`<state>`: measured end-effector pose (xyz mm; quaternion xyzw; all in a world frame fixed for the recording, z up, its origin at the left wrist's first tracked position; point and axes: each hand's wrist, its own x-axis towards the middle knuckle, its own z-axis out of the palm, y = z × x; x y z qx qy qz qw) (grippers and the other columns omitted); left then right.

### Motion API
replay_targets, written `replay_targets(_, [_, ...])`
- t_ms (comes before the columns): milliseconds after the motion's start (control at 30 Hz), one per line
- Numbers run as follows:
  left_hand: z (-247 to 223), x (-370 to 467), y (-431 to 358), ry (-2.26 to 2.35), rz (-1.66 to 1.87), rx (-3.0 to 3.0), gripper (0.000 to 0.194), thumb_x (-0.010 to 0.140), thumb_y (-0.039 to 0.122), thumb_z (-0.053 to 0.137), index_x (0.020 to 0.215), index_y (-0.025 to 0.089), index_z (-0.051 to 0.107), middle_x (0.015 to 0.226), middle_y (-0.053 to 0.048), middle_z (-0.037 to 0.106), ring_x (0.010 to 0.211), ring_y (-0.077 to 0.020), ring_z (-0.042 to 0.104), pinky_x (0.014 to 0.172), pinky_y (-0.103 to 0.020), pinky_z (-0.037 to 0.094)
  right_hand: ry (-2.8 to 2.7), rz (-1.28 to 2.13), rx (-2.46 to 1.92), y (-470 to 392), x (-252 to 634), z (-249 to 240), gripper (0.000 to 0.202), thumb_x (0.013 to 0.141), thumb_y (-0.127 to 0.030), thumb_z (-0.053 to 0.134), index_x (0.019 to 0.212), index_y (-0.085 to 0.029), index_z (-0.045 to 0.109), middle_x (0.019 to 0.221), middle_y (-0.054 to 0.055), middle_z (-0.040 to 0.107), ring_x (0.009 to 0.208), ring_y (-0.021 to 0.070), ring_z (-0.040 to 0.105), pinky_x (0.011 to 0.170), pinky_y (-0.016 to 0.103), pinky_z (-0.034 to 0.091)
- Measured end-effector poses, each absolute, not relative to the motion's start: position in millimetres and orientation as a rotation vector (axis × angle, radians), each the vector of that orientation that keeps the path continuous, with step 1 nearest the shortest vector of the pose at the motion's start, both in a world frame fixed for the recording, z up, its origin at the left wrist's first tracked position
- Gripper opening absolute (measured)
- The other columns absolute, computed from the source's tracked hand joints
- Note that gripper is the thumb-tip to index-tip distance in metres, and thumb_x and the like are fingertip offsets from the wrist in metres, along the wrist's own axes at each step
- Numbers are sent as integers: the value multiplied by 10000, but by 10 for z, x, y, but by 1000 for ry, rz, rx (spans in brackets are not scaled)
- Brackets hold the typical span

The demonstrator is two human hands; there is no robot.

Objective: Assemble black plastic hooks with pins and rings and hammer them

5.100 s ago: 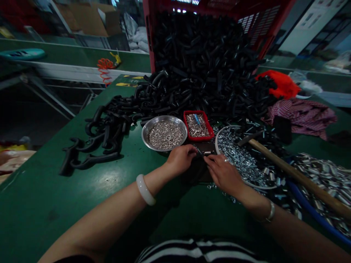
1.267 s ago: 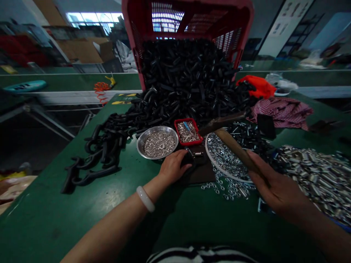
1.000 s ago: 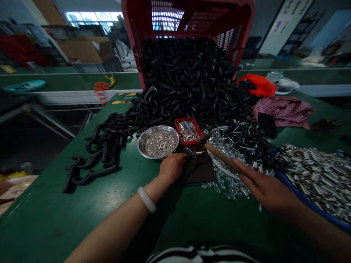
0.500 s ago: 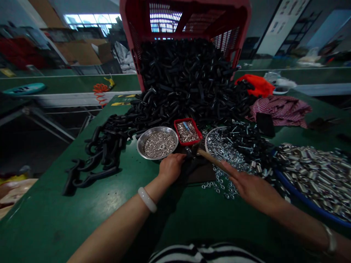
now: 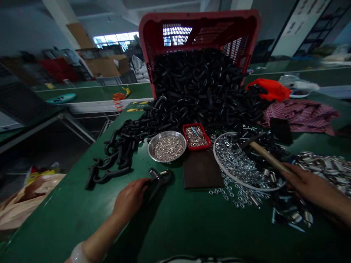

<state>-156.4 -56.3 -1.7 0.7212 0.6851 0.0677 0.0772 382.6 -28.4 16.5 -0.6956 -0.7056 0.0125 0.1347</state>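
Observation:
My left hand [image 5: 131,199] is closed on one end of a black curved part [image 5: 162,179] with metal pins or bolts in it, low over the green table left of the dark square block [image 5: 202,170]. In my right hand [image 5: 308,182] is a hammer [image 5: 267,156], gripped by its wooden handle. The dark hammer head is above a round tray [image 5: 229,171] of small metal nuts and black parts. Just beyond the block stand a metal bowl [image 5: 153,155] of tiny rings and a red box [image 5: 199,148] of pins.
A tipped red crate [image 5: 145,47] spills a large heap of black parts [image 5: 192,87] across the back of the table. More black hooked parts [image 5: 113,173] lie at left. Silver sleeves [image 5: 323,164] are piled at right, near a checked cloth [image 5: 301,113]. Loose nuts [image 5: 238,197] lie before the tray.
My left hand has moved left and nearer, carrying the black part off the dark block. My right hand has drawn the hammer away to the right, over the tray. The view has shifted.

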Motion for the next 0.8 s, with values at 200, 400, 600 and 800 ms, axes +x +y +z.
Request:
replay_targets(200, [106, -1608, -516, 2267, 40, 2177, 336, 858, 343, 381, 1119, 194, 530, 1149, -79, 557, 925, -231, 585, 681, -324, 481, -2070, -496, -2378, -24, 3436, 553, 408, 846, -384, 328, 947, -188, 670, 822, 196, 625, 729, 347, 604, 507, 408, 413])
replay_targets(400, [304, -764, -71, 1834, 219, 2426, 275, 836, 334, 444, 1069, 244, 559, 1065, -41, 593, 960, -200, 563, 767, -303, 456, -2364, -416, -2105, 592, 2720, 609, 361, 855, -209, 315, 1028, -183, 631, 1059, 134, 610, 955, 271, 544, 716, 369, 433])
replay_targets(600, [156, 68, 281, 1363, 174, 2466, 258, 792, 314, 512, 1023, 239, 599, 1029, -34, 594, 956, -186, 543, 808, -288, 428, -2438, -203, -2349, 1380, 2550, 466, 289, 791, -214, 458, 993, -128, 646, 1061, 169, 620, 1009, 302, 535, 785, 417, 412])
replay_targets(800, [4, 234, 464, 1358, 261, 2419, 211, 795, 313, 508, 981, 261, 593, 937, -9, 602, 871, -169, 546, 729, -269, 412, -2601, 102, -2290, 1580, 2665, 473, 314, 668, -199, 587, 966, -140, 666, 1002, 134, 655, 907, 258, 600, 718, 319, 442])
